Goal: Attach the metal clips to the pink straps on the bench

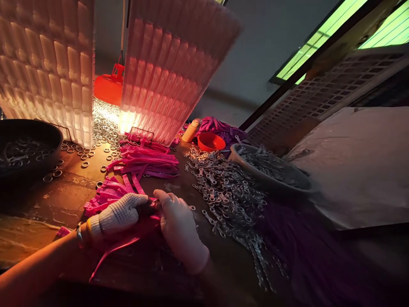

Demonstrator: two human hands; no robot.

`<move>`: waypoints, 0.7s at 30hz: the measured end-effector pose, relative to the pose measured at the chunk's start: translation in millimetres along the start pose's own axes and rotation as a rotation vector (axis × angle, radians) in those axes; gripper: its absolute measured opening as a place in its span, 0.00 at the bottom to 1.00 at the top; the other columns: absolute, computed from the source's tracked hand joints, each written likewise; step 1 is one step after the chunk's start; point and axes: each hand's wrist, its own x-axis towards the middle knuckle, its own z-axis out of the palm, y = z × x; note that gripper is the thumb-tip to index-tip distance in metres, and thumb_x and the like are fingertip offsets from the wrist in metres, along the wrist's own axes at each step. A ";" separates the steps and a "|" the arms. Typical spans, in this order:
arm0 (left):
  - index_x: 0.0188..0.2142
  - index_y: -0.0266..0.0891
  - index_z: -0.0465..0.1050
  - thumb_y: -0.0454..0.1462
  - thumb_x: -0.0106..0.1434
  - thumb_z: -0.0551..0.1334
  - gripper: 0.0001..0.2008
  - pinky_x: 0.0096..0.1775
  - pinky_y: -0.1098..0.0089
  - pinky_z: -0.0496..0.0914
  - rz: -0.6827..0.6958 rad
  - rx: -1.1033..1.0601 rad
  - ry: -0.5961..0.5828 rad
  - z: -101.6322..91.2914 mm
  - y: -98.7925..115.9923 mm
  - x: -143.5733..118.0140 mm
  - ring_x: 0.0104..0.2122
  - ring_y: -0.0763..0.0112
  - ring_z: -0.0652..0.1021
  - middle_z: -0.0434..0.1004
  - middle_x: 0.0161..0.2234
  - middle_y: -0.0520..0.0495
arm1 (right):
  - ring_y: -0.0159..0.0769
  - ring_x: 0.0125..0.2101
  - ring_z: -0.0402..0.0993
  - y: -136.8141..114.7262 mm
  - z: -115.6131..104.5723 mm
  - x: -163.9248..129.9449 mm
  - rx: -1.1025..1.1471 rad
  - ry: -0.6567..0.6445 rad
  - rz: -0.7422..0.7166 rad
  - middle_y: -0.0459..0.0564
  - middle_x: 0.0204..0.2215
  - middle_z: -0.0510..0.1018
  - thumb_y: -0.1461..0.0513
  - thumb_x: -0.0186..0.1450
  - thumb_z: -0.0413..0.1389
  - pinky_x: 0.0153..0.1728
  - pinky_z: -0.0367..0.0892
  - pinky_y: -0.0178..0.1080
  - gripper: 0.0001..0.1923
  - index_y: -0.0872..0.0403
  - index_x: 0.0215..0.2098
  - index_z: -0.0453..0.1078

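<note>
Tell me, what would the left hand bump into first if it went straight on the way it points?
Most likely the right hand: the left hand points across at it, with hardly any gap. The spot between them is dark, so depth and any small part there are hard to judge.

Both hands [123, 211] on pink strap [120, 245]

Your scuffed brown worktable [68, 194], approx. mid-shift clutter: metal rings [107, 128] scattered back L, w/ a dark bowl [55, 126] at far L; pink straps [147, 160] bundled ctr.; metal clasps [220, 179] heaped R of ctr. Toward the back, you have a yellowish bottle [191, 131], a red bowl [211, 147] & purple straps [220, 124], plus 2 upright ribbed panels [166, 76].
</note>
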 end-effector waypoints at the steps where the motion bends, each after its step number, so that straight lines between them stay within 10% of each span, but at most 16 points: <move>1: 0.37 0.37 0.78 0.33 0.60 0.56 0.12 0.27 0.71 0.70 -0.033 -0.032 -0.009 1.1 1.2 -1.4 0.26 0.68 0.77 0.82 0.30 0.47 | 0.40 0.35 0.73 0.2 -4.1 1.2 0.043 -0.054 0.029 0.51 0.38 0.78 0.69 0.66 0.51 0.35 0.62 0.40 0.20 0.54 0.56 0.65; 7: 0.31 0.36 0.76 0.39 0.63 0.59 0.10 0.32 0.70 0.67 0.052 0.157 0.110 15.6 6.6 -9.9 0.30 0.66 0.76 0.81 0.30 0.46 | 0.40 0.32 0.77 3.0 -13.0 7.0 0.039 -0.375 0.213 0.47 0.31 0.82 0.64 0.64 0.57 0.30 0.58 0.36 0.21 0.53 0.56 0.68; 12: 0.27 0.36 0.72 0.40 0.63 0.60 0.11 0.28 0.72 0.62 0.137 0.363 0.137 18.6 -0.2 -13.2 0.25 0.72 0.71 0.76 0.25 0.50 | 0.39 0.26 0.75 2.9 -5.0 2.5 -0.101 -0.419 0.096 0.50 0.25 0.79 0.62 0.66 0.55 0.25 0.47 0.37 0.06 0.56 0.39 0.71; 21: 0.30 0.37 0.75 0.34 0.61 0.60 0.06 0.29 0.72 0.64 0.148 0.454 -0.089 6.3 13.4 -1.3 0.26 0.70 0.74 0.78 0.28 0.50 | 0.37 0.21 0.71 15.1 -11.9 -10.1 -0.214 -0.369 -0.083 0.50 0.20 0.77 0.55 0.66 0.57 0.25 0.42 0.38 0.11 0.56 0.32 0.71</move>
